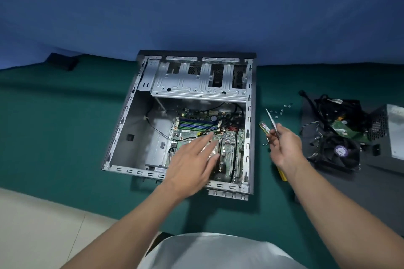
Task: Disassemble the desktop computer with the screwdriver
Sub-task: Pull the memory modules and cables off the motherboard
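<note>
The open desktop case point(122, 129) lies on its side on a green cloth, its motherboard point(231, 148) exposed in the lower right of the shell. My left hand point(192, 159) hovers flat over the motherboard, fingers straight and spread, holding nothing. To the right of the case, my right hand point(284, 146) pinches a thin silver metal strip point(271, 119) that points up and away. A green memory stick point(263, 128) sits right by those fingers; I cannot tell whether it is held. A yellow piece, perhaps the screwdriver handle point(282, 174), shows under my right wrist.
Several loose screws point(282, 111) lie on the cloth right of the case. Further right are a black cooling fan point(336, 153), a bundle of cables point(334, 109) and the power supply box point(393, 133). A black object point(62, 61) lies at the back left. A blue wall backs the table.
</note>
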{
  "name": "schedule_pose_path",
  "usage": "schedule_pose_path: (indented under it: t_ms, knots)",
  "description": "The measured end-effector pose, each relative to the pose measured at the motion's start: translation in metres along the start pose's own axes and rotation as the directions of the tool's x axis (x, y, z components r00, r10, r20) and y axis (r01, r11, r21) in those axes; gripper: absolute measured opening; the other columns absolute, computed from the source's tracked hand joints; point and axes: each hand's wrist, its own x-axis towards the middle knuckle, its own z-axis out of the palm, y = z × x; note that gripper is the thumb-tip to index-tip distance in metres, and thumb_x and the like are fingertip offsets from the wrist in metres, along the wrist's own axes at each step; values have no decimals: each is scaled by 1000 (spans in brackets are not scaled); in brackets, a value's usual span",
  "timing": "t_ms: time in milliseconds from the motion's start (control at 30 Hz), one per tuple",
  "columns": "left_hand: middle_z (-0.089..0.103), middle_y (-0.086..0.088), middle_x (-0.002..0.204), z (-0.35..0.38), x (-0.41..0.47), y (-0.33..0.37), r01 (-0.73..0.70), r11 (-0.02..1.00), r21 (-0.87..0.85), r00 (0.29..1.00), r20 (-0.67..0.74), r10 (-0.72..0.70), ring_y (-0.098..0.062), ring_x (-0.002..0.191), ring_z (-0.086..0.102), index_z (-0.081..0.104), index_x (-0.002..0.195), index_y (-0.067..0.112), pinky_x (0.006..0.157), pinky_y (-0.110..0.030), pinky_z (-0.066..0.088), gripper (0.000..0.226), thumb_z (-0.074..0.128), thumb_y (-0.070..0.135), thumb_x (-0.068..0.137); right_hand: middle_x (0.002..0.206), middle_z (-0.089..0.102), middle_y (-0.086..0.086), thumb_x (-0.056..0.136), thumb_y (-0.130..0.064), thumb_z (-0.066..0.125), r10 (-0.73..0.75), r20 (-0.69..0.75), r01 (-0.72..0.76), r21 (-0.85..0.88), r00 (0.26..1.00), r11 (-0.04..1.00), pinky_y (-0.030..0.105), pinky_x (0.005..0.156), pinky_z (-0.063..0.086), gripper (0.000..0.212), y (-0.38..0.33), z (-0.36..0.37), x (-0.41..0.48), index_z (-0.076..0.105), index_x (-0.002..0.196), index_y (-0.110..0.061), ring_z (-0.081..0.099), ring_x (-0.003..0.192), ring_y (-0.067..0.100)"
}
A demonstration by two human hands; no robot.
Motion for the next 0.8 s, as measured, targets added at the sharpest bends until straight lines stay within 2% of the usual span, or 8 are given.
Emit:
schedule_pose_path:
  t_ms: [100,167,300,367,467,567,700,800]
  knots:
    - [45,-1,147,-5,-11,-31,30,998,60,998,-53,-26,-19,132,45,53,135,18,110,-40,35,58,17,49,101,67,51,1,97,-11,51,-45,29,45,29,999,999,23,56,39,7,-5,3,-10,56,93,-13,44,53,11]
    - [46,-2,146,-9,-17,-55,77,993,93,993,-97,-68,-19,133,45,53,134,17,111,-39,31,55,22,47,101,65,52,0,97,-11,52,-111,58,112,-10,992,994,23,52,35,6,-9,10,-20,58,96,-12,42,50,9]
    - [39,-6,151,-23,-29,-105,285,952,111,939,-234,-254,-20,137,37,45,141,13,112,-37,22,54,27,42,100,60,60,-2,92,-10,59,-263,212,282,-66,941,957,19,43,36,6,-18,41,-48,64,89,-11,45,48,7]
    - [28,-4,156,-27,-36,-127,396,914,90,894,-265,-362,-18,142,28,36,146,12,112,-38,21,57,26,43,100,60,61,-3,89,-14,66,-337,289,396,-178,896,901,17,42,36,9,-17,60,-65,67,81,-17,46,47,6]
    - [11,2,161,-27,-37,-144,522,853,-6,831,-219,-511,-15,146,14,19,153,15,112,-40,25,62,19,48,101,61,63,-9,85,-28,72,-391,463,588,-436,796,681,19,49,38,9,-8,86,-89,71,76,-27,49,54,7]
    - [6,7,162,-25,-33,-145,562,826,-49,807,-188,-560,-14,146,10,13,154,19,104,-43,38,63,27,48,99,67,65,-17,83,-37,71,-236,679,700,-566,696,435,14,48,36,5,15,113,-112,71,79,-35,51,50,-3]
    - [5,8,162,-26,-34,-144,584,810,-62,791,-181,-584,-20,135,30,14,152,21,89,-41,47,67,41,39,94,75,67,-12,81,-35,72,36,780,762,-619,625,193,9,42,38,6,62,141,-121,69,80,-30,54,50,-8]
    - [3,8,162,-25,-33,-142,587,808,-59,787,-192,-586,-21,122,40,13,152,21,85,-38,46,68,41,38,92,79,64,-17,81,-32,75,167,788,798,-602,592,9,4,50,38,9,88,153,-111,67,78,-31,57,58,-6]
